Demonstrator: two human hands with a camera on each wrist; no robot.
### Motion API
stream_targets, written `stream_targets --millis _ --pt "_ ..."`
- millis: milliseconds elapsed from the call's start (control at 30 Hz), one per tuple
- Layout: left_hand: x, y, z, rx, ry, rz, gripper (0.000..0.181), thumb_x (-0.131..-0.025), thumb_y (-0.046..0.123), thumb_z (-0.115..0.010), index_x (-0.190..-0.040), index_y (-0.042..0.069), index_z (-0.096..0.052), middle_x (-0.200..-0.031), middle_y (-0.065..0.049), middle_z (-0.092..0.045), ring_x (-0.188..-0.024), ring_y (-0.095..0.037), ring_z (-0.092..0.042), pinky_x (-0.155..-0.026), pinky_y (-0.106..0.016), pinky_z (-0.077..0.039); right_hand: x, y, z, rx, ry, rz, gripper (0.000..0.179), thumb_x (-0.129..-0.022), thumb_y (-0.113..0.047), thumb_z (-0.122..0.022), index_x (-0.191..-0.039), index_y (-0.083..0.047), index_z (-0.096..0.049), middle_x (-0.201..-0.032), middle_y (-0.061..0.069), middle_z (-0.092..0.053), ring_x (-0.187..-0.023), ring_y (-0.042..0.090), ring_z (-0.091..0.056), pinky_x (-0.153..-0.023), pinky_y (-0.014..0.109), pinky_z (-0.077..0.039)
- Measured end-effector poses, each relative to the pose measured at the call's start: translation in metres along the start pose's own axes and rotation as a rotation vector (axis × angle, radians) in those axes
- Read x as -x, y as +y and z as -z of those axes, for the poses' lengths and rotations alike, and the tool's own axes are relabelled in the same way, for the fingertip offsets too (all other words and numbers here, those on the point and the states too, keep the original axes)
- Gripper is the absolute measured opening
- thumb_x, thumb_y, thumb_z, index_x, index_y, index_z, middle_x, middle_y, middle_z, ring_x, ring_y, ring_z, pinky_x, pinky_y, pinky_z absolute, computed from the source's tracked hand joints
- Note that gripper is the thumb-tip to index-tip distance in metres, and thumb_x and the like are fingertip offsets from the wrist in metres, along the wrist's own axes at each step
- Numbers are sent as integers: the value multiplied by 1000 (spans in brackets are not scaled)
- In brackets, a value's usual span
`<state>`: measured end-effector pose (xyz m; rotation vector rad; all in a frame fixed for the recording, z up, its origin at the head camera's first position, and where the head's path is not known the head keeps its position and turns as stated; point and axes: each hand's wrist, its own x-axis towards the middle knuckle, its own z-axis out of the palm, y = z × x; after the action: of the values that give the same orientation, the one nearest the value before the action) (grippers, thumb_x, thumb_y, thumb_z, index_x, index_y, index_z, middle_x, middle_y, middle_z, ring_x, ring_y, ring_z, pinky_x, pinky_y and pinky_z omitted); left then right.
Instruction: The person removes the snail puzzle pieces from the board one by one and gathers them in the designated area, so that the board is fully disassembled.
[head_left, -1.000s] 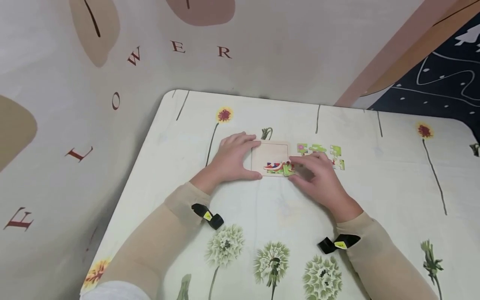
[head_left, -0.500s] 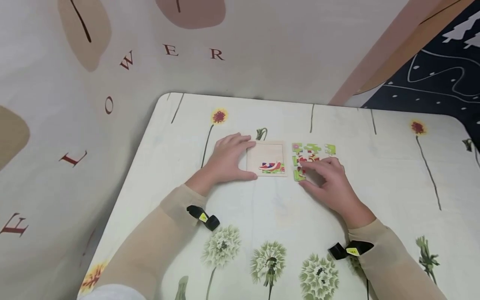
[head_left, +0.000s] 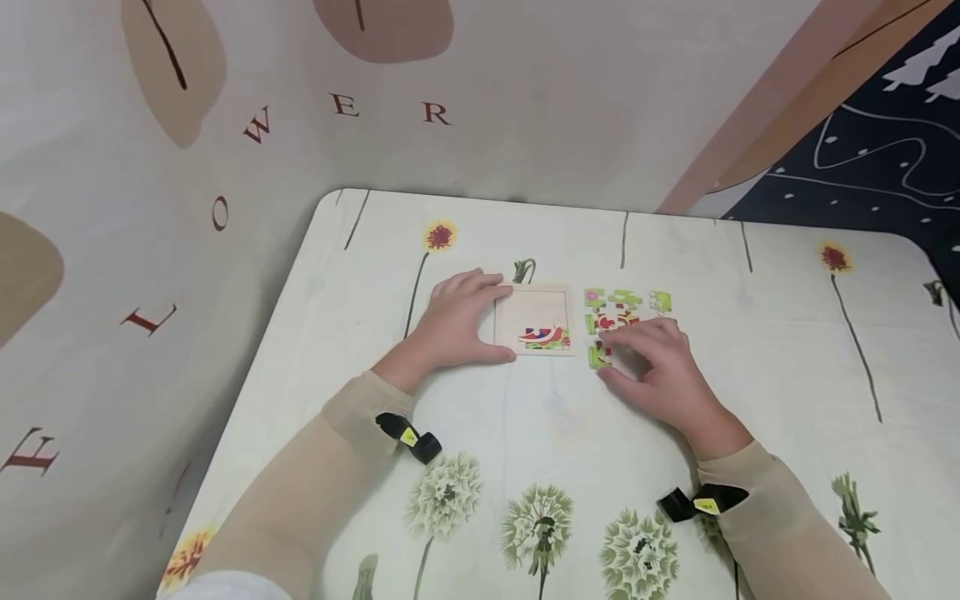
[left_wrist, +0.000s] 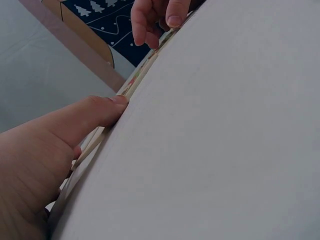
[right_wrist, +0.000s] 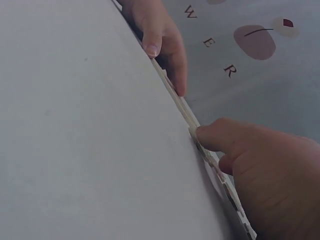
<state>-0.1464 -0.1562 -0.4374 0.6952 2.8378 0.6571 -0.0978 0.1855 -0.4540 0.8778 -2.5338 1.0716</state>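
A square wooden puzzle tray (head_left: 528,310) lies on the table, with a few joined pieces (head_left: 546,337) showing a red and green picture in its lower right part. My left hand (head_left: 461,321) holds the tray's left side, thumb at the near corner and fingers at the far one. To the right of the tray lie several loose puzzle pieces (head_left: 624,297), some hidden under my right hand (head_left: 652,358). That hand's thumb and index finger pinch a green puzzle piece (head_left: 596,357) at the group's near left. In the right wrist view, the thumb (right_wrist: 212,136) touches the piece's edge.
The white tablecloth (head_left: 555,417) is printed with flowers and dandelions. A lettered cloth wall (head_left: 525,133) stands behind and to the left. A dark blue patterned cloth (head_left: 870,167) hangs at the back right.
My right hand has moved right, from the tray to the loose pieces. The piece it held at the tray's lower right corner now lies in the tray. My left hand stays at the tray.
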Motion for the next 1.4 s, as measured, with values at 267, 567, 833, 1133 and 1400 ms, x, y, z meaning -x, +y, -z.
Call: stream_targets --millis 267,567,833,1133,1400 --pt "-1 1 0 -6 4 2 102 -76 66 -86 -160 19 -52 -170 -3 -38 -160 -31 -22 -126 -58 -17 -11 -7 -8 -24 8 33 38 -80 -6 -89 -117 -5 -79 -115 13 -75 -107 36 -56 -95 54 -34" --pt "0 1 -2 -1 9 0 101 -76 66 -86 -159 19 -53 -169 -3 -39 -160 -31 -23 -125 -60 -19 -25 -22 -29 -8 -27 12 31 -87 -12 -86 -117 -10 -81 -110 8 -70 -107 34 -52 -96 57 -33" --pt "0 1 0 4 12 -8 100 -77 66 -85 -159 19 -52 -169 -5 -39 -159 -32 -23 -125 -59 -17 -37 -36 -47 21 -82 0 36 -89 -20 -86 -122 -9 -80 -120 11 -68 -113 36 -53 -97 60 -35" --pt "0 0 1 -14 5 -14 100 -78 66 -85 -159 18 -52 -169 -5 -39 -159 -33 -23 -125 -59 -18 -42 -43 -54 105 -110 -51 35 -94 -21 -82 -127 -8 -78 -120 12 -62 -108 37 -52 -84 57 -35" --pt "0 0 -2 3 17 -16 99 -78 65 -85 -159 17 -52 -169 -5 -40 -159 -33 -24 -125 -59 -18 -45 -48 -51 124 -151 -140 30 -94 -24 -84 -122 -14 -80 -119 9 -63 -109 36 -51 -84 57 -34"
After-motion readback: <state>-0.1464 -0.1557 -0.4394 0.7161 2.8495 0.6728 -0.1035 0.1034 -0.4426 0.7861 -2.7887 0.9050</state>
